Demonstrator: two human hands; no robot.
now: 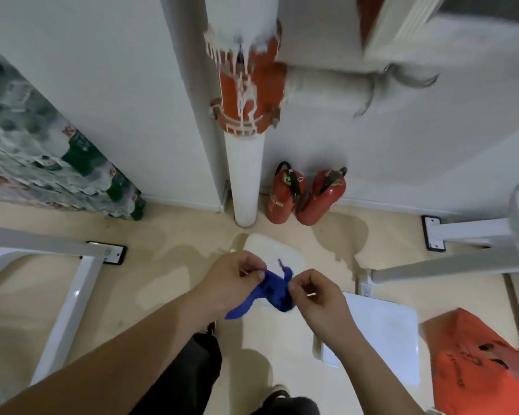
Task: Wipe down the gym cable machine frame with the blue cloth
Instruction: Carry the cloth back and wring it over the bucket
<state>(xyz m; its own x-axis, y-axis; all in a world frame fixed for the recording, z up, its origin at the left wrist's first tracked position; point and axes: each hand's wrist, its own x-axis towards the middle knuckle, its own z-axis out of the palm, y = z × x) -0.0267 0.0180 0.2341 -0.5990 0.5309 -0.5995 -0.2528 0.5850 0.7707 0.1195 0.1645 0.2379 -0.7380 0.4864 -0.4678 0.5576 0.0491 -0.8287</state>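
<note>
"Two hands on the blue cloth [273,290]," I report. "My left hand [232,278] pinches one end, thumb and fingers curled. My right hand [315,295] pinches the other. The cloth hangs bunched between them, above the floor, touching no part of the frame."

"What worries you?"

"It's a wad, not a pad. If I wipe like this, I think a loose tail drags or slips out of the pinch. There also looks to be a damp patch [339,232] on the floor ahead, so a step there could slide."

"Room to move?"

"The left frame leg [72,298] runs along the floor well apart from my hands, and the right frame bars [450,266] lie about as far the other way. Between them the floor is open up to the pipe [246,175] and the fire extinguishers [283,194] at the wall. An orange bag [474,363] and a white panel [381,330] crowd my right side, so I'd turn left first."
</note>
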